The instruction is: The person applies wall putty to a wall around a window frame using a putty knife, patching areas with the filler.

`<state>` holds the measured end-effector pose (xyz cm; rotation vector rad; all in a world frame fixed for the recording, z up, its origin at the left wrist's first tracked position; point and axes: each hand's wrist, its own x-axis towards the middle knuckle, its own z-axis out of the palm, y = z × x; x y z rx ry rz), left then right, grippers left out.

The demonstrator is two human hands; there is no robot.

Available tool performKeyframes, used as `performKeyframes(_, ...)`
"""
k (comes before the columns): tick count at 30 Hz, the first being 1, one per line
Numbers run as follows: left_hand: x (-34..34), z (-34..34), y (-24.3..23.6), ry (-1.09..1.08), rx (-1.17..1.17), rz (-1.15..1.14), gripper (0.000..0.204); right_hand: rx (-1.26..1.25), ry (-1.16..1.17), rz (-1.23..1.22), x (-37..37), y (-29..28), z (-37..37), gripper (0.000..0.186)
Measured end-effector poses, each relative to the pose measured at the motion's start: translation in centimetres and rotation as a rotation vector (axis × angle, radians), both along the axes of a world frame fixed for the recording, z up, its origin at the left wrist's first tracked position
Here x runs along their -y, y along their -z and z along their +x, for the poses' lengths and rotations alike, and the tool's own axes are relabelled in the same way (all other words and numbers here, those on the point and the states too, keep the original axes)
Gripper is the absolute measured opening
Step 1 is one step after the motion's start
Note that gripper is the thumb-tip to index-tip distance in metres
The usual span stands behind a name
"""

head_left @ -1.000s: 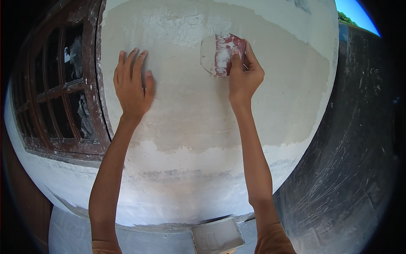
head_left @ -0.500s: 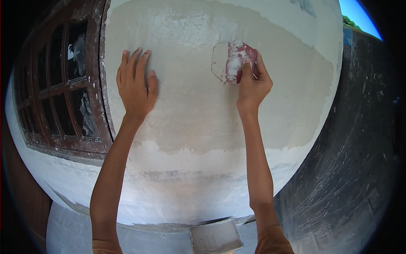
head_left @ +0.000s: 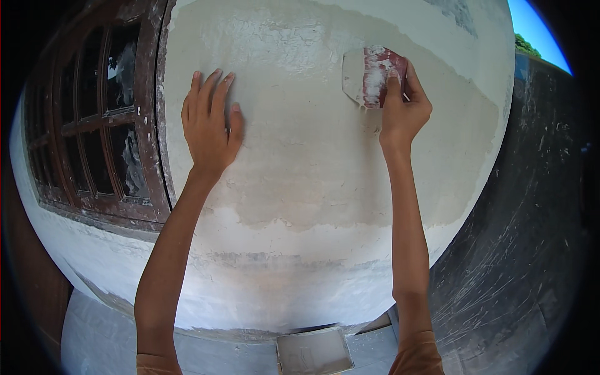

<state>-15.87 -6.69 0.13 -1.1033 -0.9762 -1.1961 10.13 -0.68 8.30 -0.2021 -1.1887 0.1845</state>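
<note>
My right hand grips a putty knife with a dark red handle smeared with white filler. Its broad pale blade, plaster-coloured, lies against the wall on the upper right. Thumb on the front, the fingers wrap round behind the far edge of the handle. My left hand rests flat on the wall at the left, fingers stretched and apart, holding nothing. Between the hands spreads a damp beige coat of filler, glossy near the top, with a ragged lower border over whiter wall.
A brown wooden window with dark panes and white splashes stands close to my left hand. Below, a rectangular tray of pale grey mix sits at the wall's foot. A dark, scratched surface runs along the right.
My right hand and the putty knife have moved right and slightly up along the wall. My left hand stays on nearly the same spot; the view has shifted a little.
</note>
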Motion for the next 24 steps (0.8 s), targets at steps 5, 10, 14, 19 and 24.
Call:
performKeyframes(5,0.0,0.2,-0.1,0.027,-0.001,-0.007,0.046,0.127,-0.087,0.080,1.2,-2.0,1.1,0.038)
performKeyframes(10,0.0,0.0,0.0,0.039,-0.016,0.028,0.046,0.746,0.025,0.216,0.2,-3.9,-1.4,0.037)
performKeyframes(14,0.0,0.1,-0.1,0.025,-0.004,0.004,0.045,0.509,0.216,0.048,0.1,-8.9,0.9,0.038)
performKeyframes(19,-0.2,-0.1,-0.1,0.034,-0.016,0.016,0.045,0.491,0.010,0.148,0.2,-8.3,0.2,0.035)
performKeyframes(24,0.0,-0.3,0.0,0.034,-0.019,0.035,0.045,1.008,0.100,0.188,0.6,-5.5,-1.5,0.036)
